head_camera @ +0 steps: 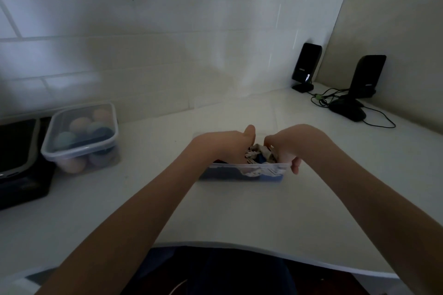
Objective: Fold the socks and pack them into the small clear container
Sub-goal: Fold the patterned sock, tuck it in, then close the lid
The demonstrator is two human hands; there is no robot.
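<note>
The right hand's (pixel 286 151) fingers (pixel 295 167) curl over the near rim of the small clear container (pixel 242 175), gripping the patterned socks (pixel 260 154) packed inside, while the left hand (pixel 230 148) reaches in, its fingers hidden, on the white surface (pixel 239 211) beside a lidded box of balls (pixel 81 136).

Both hands reach into a small clear container (pixel 242 173) standing on a white table (pixel 239 211). The left hand (pixel 225 145) goes down inside it, thumb raised above the rim. The right hand (pixel 286 148) curls its fingers round a bunched patterned sock (pixel 257 155) at the container's right end, part of the fabric draped over the near wall. At the far left stands a lidded clear box (pixel 81 136) of coloured balls; two black speakers (pixel 306 64) and a mouse (pixel 347 110) sit at the far right.
</note>
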